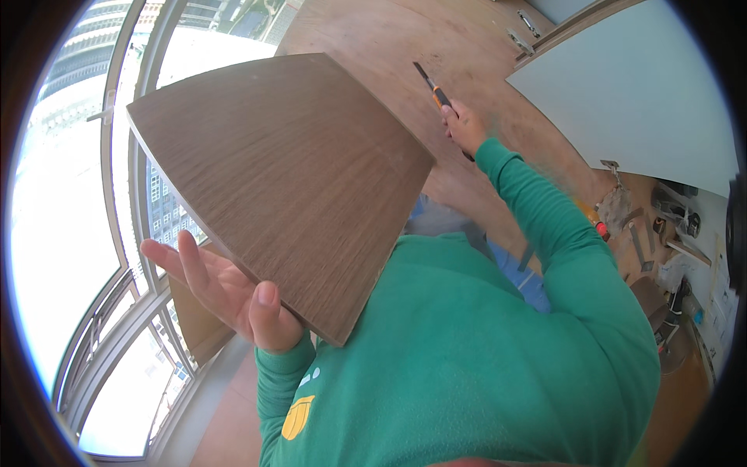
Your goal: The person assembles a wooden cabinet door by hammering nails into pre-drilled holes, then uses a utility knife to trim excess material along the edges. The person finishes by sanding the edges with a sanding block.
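Observation:
My left hand (226, 292) props up a dark wood-veneer panel (280, 179) by its lower corner, thumb pressed on the face and fingers spread behind the edge. The panel has one curved side and is tilted up in front of me. My right hand (464, 128) is raised beyond the panel's right corner, closed around a utility knife (433, 88) with an orange and black handle, blade pointing up and away. Both arms wear green sleeves.
A curved window wall (117, 257) with metal frames runs along the left. The plywood floor (436, 47) lies beyond, and a large white board (646, 93) stands at the right. Several hand tools (654, 233) are scattered on the floor at the right edge.

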The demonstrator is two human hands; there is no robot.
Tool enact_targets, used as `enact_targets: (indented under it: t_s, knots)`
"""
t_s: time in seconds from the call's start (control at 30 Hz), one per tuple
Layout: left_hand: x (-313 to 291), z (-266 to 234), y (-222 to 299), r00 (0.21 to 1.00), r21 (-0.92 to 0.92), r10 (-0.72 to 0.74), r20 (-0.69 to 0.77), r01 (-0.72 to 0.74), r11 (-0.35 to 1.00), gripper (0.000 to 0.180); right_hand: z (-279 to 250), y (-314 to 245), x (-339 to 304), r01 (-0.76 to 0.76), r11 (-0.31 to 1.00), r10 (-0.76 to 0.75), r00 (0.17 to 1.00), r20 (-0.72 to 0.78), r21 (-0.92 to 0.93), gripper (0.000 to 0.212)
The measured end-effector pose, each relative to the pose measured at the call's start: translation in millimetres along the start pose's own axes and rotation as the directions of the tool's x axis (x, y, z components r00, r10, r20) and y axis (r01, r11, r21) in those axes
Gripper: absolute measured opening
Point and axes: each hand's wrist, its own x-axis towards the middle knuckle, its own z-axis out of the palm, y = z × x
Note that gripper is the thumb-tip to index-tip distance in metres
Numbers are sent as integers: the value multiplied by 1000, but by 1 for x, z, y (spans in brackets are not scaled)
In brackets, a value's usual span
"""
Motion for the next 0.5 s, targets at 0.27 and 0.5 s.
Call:
enact_targets:
  t_s: [0.27,0.5]
  knots:
    - [20,-30,-3,741,38,412,530,-506,862,77,33,33,-118,-104,990,110,992,54,-99,34]
    - [3,-56,-42,707,-57,509,490,-557,828,79,55,41,-151,-10,983,-11,994,-112,-183,43]
